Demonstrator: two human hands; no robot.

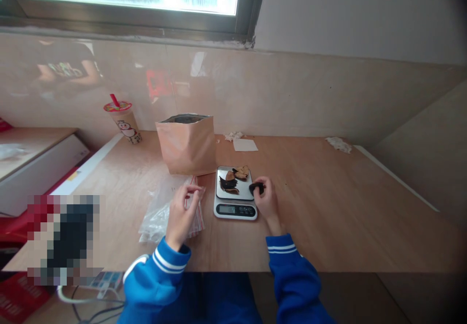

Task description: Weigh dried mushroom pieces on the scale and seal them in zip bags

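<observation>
My right hand [267,198] pinches a dark dried slice [256,188] at the right edge of a small digital kitchen scale [235,210]. Several dried pieces lie on the scale's metal plate: dark curled ones [228,183] on the left and a lighter brown one [241,172] at the back. The digits on the display are too small to read surely. To the left of the scale, my left hand [184,212] hovers over clear zip bags [156,217], thumb and forefinger curled together. Whatever may be between those fingertips cannot be made out.
A brown stand-up pouch [188,146] stands with its mouth open behind the bags. Farther left is a drink cup [126,123] with a red straw. White paper [245,145] and crumpled tissue [338,144] lie near the wall. A blurred dark object [71,236] is at the table's left edge.
</observation>
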